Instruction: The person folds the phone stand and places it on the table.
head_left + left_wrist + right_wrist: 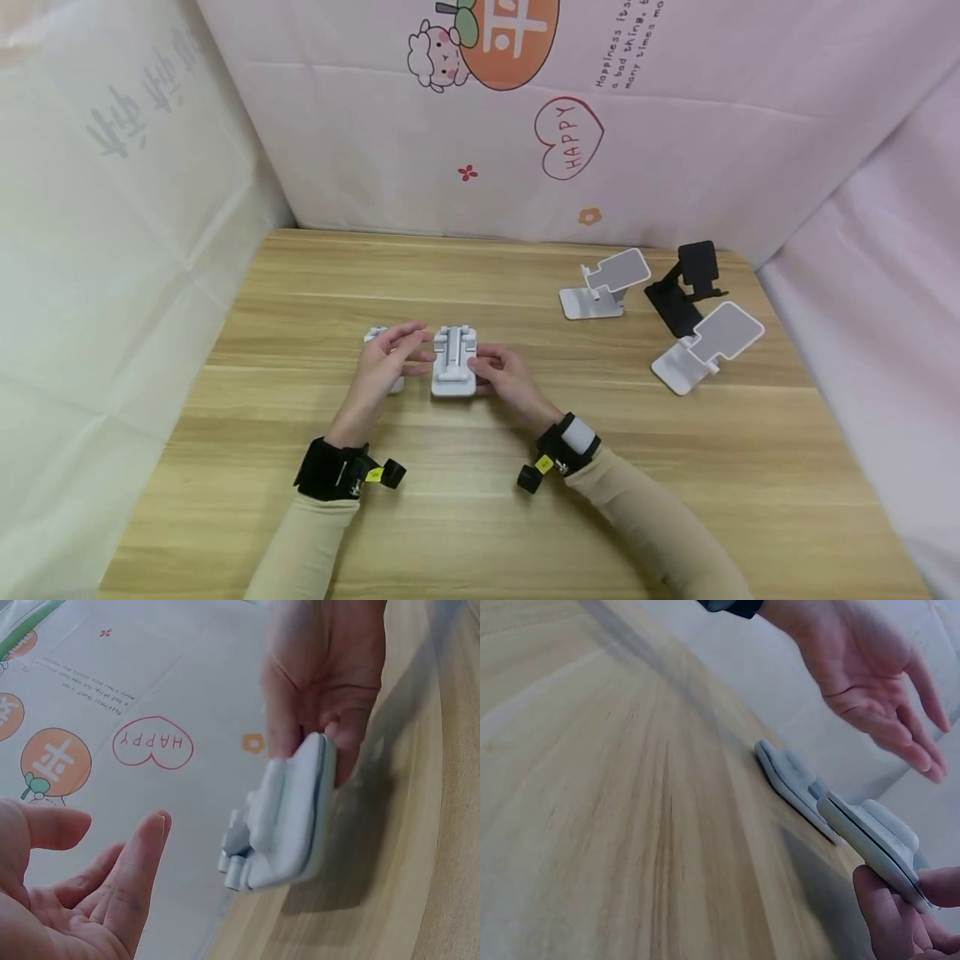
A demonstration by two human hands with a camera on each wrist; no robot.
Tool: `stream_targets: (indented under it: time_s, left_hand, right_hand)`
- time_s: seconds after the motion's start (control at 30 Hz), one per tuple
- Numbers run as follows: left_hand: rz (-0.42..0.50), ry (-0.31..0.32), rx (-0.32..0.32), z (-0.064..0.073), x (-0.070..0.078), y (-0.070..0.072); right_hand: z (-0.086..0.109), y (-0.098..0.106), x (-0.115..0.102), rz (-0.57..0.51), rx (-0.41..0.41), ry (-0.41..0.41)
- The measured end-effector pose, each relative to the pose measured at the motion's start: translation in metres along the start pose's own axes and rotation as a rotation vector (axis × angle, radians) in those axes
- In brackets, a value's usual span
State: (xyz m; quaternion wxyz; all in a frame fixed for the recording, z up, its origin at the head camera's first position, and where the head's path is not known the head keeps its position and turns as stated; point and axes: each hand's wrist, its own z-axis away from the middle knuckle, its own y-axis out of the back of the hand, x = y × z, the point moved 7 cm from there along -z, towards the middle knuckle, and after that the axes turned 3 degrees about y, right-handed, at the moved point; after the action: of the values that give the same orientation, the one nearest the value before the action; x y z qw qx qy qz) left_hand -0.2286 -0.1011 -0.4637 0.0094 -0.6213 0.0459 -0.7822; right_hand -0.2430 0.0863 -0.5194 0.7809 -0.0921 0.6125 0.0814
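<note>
A folded white phone stand (453, 367) is pinched at its right edge between the thumb and fingers of my right hand (510, 383). In the right wrist view this stand (874, 844) hangs above the wood, its shadow below. My left hand (382, 367) is just left of it, fingers spread and loosely bent, holding nothing. The left wrist view shows a gap between the left hand (90, 892) and the held stand (289, 817). A second folded white stand (791, 784) lies on the table, partly hidden beneath my left hand in the head view.
Unfolded stands are grouped at the table's right: a white one (592, 302) at the back, a black one (675, 308) beside it, and another white one (678, 367) in front. A printed cloth (360, 150) rises behind the wooden table (465, 517), with white cloth on both sides.
</note>
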Motion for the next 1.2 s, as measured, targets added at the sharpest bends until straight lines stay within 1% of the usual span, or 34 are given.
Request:
stream_targets:
  time_s: [0.13,0.27,0.37,0.5,0.6,0.7,0.83,1.0,1.2]
  left_hand:
    - [-0.020,-0.015,0.001,0.001,0.002,0.002]
    - [-0.012,-0.020,0.003,0.002,0.003,0.003]
    - [-0.007,-0.022,0.005,0.002,0.004,0.002]
    - [0.003,-0.019,0.005,0.002,0.004,0.001]
    - [0.017,-0.007,0.002,0.003,0.004,-0.001]
    - [0.016,0.001,-0.004,0.003,0.003,-0.004]
    - [-0.005,0.001,-0.025,0.003,0.002,-0.008]
    - [-0.002,0.007,-0.038,0.003,0.000,-0.011]
    - [0.017,-0.003,-0.043,0.003,-0.003,-0.015]
  right_hand:
    - [-0.007,-0.005,0.005,0.012,0.014,-0.006]
    - [-0.013,-0.009,0.007,0.056,0.034,-0.018]
    - [-0.018,-0.011,0.008,0.082,0.051,-0.010]
    - [-0.024,-0.013,0.009,0.121,0.090,0.022]
    - [-0.026,-0.012,0.008,0.190,0.120,0.047]
    - [-0.027,-0.012,0.004,0.296,0.135,0.076]
    - [-0.026,-0.012,-0.001,0.404,0.131,0.096]
    - [-0.027,-0.011,-0.002,0.485,0.116,0.104]
    - [-0.027,-0.011,-0.002,0.508,0.086,0.109]
